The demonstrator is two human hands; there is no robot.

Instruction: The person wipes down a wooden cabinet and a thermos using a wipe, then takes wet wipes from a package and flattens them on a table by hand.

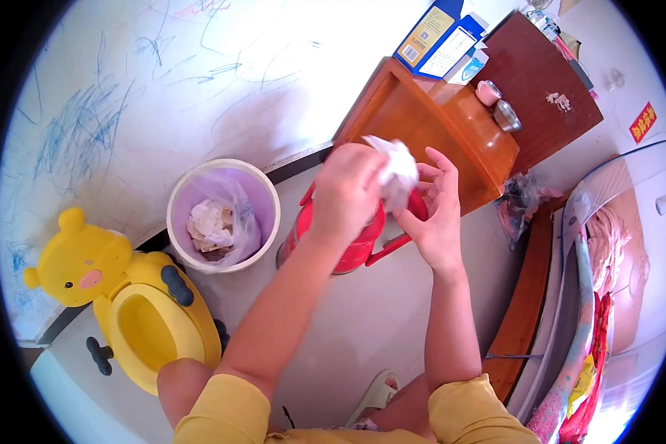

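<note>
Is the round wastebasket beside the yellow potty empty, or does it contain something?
Not empty: crumpled white waste shows inside the wastebasket, below its rim, with a translucent bag.

Was identifiable as a home's interior by the blue-scribbled white wall (170,92), the yellow plastic animal-headed child's potty (152,275), and the brown wooden bed frame (527,296) beside sheer white netting (650,192).

Bright light fills the room, nearly bleaching the scribbled wall (288,55) toward twelve o'clock. A soft grey shadow lies on it at eleven. The strongest glare burns at four o'clock, washing out the mosquito net (642,362). Motion blur smears the left hand (345,192) and crumpled white tissue (397,169). The fisheye lens bows the wooden bed rail (524,318) at four, and black rings the round view.
</note>
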